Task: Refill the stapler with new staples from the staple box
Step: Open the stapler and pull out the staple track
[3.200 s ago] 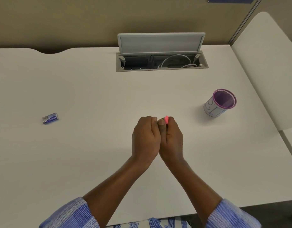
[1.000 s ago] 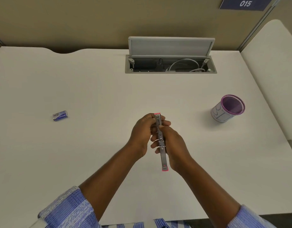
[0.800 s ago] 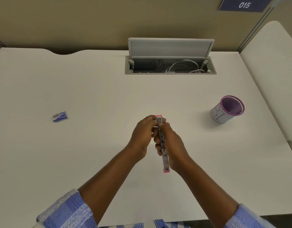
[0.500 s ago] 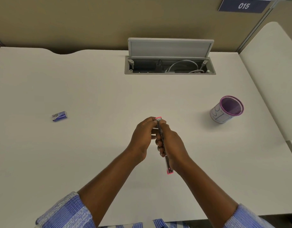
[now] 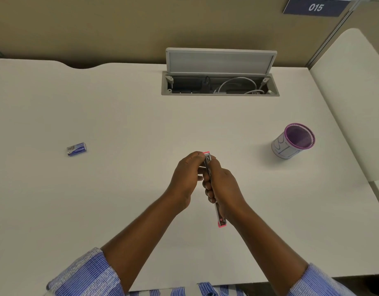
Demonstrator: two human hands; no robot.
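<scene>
left hand (image 5: 187, 178): fingers curled, pinching the stapler (image 5: 208, 165) at its far end
right hand (image 5: 225, 189): wrapped around the stapler's middle

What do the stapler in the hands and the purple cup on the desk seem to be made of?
The stapler looks like shiny grey metal with bright pink, probably plastic, tips: its long body glints between both hands. The purple cup seems to be fine wire mesh, with a net pattern showing inside the rim; a white band, perhaps paper, wraps its outside.
</scene>
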